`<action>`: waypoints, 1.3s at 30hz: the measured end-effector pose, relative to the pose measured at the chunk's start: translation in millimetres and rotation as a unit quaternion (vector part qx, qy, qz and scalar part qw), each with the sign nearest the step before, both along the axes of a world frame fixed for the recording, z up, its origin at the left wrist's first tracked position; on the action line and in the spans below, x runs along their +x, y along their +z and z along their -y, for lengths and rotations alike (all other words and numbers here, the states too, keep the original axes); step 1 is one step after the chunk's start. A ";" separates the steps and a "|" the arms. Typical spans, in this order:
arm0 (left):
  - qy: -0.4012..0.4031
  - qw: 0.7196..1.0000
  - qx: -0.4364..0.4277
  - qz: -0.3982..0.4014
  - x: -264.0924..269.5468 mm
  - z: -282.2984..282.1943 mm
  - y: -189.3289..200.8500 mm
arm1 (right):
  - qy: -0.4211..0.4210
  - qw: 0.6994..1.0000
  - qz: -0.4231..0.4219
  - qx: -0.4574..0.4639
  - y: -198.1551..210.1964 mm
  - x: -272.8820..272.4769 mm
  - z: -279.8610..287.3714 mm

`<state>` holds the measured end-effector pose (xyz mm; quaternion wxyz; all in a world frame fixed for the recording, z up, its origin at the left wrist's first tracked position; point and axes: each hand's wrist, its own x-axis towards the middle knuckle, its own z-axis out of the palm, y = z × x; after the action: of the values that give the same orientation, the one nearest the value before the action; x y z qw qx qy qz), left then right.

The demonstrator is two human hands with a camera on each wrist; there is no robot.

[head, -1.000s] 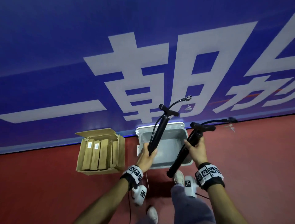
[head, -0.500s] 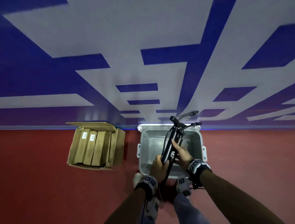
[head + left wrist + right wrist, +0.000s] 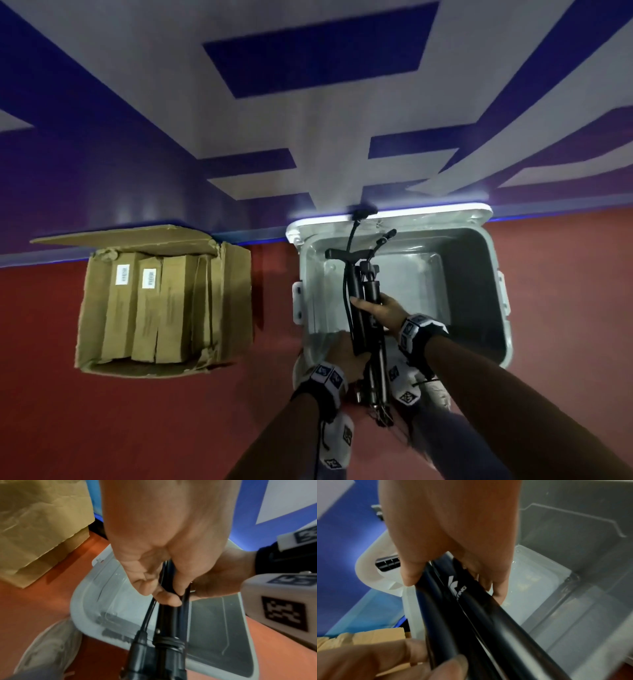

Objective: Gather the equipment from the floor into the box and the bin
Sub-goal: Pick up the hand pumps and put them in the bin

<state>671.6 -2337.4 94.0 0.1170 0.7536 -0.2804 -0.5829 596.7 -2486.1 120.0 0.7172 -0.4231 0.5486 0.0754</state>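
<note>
Red floor lies under the grey bin (image 3: 493,291). My left hand (image 3: 346,356) and right hand (image 3: 380,308) both grip two black pumps (image 3: 363,308) together above it. I think their loose hoses (image 3: 350,240) may catch the rim when lowered.

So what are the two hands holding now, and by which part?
Two black pumps, bundled side by side over the bin. The right hand grips the barrels mid-length; the left hand grips them lower, nearer the bases.
</note>
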 end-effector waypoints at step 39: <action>-0.473 0.864 0.059 0.161 -16.6 61.6 -159.1 | 0.364 0.778 -0.404 -0.316 -68.8 -171.4 126.5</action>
<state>654.9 -2399.0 -65.1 -0.2645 0.6195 -0.5831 -0.4543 425.3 -2612.6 51.2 0.1754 -0.7249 0.5858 0.3173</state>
